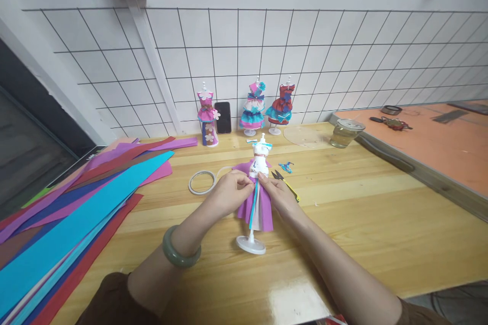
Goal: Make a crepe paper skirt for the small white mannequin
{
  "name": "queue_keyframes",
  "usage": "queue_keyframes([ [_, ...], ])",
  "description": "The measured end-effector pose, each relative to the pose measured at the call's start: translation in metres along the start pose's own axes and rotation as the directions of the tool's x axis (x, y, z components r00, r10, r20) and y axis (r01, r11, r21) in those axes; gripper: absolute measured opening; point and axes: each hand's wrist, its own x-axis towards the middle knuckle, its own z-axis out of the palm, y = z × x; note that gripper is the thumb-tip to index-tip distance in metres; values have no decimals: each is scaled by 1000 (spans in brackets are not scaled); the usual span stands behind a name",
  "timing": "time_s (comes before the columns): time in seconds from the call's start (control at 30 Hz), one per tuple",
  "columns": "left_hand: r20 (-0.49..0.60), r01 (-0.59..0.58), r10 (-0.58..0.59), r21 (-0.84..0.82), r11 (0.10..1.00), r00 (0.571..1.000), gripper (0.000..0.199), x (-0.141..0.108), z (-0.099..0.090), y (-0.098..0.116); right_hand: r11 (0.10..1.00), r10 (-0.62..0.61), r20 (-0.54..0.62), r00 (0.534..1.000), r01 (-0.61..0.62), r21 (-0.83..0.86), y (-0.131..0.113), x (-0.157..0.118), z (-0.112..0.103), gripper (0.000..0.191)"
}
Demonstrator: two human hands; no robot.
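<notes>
A small white dress-form mannequin leans back over the wooden table, its round base toward me. Around its lower half hangs a purple paper skirt with a white panel and a blue strip at the front. My left hand pinches the skirt at the waist from the left. On the other side, my right hand grips the mannequin's waist, thumb on the front. Scissors with yellow-and-black handles lie just right of my right hand. A roll of white tape lies left of my left hand.
Long coloured crepe paper strips cover the table's left side. Three dressed mannequins, one in pink, and a phone stand by the tiled wall. A lidded cup stands at the back right, beside an orange surface.
</notes>
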Motion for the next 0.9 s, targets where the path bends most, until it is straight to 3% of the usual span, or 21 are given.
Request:
queue_keyframes([
  [0.37,-57,86,-91,-79,993,994,10,2,5,0,1000,16,7,1000,-16,5,0,0,1,49],
  [0.6,-18,113,-116,-125,986,993,20,1,8,1,1000,1,-30,1000,0,15,0,0,1,49],
  [0.77,37,166,-161,-201,966,986,18,2,8,4,999,-7,-24,1000,8,39,0,0,3,49],
  [0.9,21,161,-160,-225,961,987,16,2,7,4,998,10,-23,1000,-9,55,2,1,2,48],
])
